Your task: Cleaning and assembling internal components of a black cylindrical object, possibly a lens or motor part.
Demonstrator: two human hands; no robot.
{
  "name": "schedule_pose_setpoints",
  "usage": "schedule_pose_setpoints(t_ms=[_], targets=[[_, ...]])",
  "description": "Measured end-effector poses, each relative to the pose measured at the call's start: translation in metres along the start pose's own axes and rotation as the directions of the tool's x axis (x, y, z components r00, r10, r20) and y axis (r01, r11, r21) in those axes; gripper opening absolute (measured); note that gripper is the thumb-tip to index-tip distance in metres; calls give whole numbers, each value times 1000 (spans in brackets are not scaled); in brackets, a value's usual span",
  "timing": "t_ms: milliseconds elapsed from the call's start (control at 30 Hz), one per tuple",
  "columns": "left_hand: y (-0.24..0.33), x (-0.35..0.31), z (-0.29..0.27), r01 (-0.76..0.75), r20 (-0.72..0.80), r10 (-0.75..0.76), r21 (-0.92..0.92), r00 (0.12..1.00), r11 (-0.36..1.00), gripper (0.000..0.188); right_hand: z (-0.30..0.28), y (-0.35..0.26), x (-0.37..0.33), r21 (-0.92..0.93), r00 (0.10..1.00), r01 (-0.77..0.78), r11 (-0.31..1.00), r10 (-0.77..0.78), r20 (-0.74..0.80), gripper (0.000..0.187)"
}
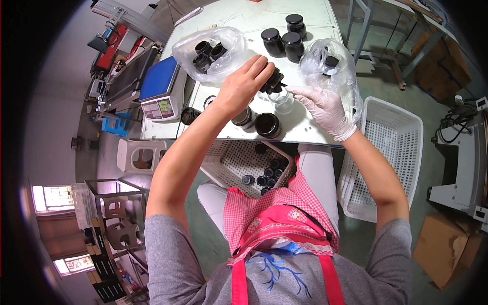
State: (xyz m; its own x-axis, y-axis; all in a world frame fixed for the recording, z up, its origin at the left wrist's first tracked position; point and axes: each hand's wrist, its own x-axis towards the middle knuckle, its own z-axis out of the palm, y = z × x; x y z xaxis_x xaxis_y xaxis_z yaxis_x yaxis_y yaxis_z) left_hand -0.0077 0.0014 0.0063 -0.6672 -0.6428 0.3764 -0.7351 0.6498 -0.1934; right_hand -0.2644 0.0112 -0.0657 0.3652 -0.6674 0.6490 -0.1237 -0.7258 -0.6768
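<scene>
My bare left hand is closed around a black jar, tipped over with its mouth toward the right. Dark stuff shows at its lower end. Beneath it stands a clear glass jar on the white table. My right hand, in a white glove, has its fingers pinched together at the tipped jar's mouth. A thin dark piece shows by the fingertips; whether they hold it is too small to make out. An open dark jar stands at the near edge, with another jar left of it.
Lidded black jars stand at the far right. Plastic bags with dark jars lie on both sides. A scale sits at left, beside a jar on its side. White baskets flank and sit below the table; one holds several small jars.
</scene>
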Motion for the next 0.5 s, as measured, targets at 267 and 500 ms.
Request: schedule_pose_setpoints(t_ms=[267, 500], targets=[[-1, 1, 0, -2, -1, 2, -3, 1000, 1000, 60, -7, -7, -7, -41, 999, 27, 999, -28, -33, 22], [2, 1, -2, -13, -13, 13, -2, 1000, 1000, 58, -10, -8, -10, -14, 999, 17, 1000, -18, -38, 22]])
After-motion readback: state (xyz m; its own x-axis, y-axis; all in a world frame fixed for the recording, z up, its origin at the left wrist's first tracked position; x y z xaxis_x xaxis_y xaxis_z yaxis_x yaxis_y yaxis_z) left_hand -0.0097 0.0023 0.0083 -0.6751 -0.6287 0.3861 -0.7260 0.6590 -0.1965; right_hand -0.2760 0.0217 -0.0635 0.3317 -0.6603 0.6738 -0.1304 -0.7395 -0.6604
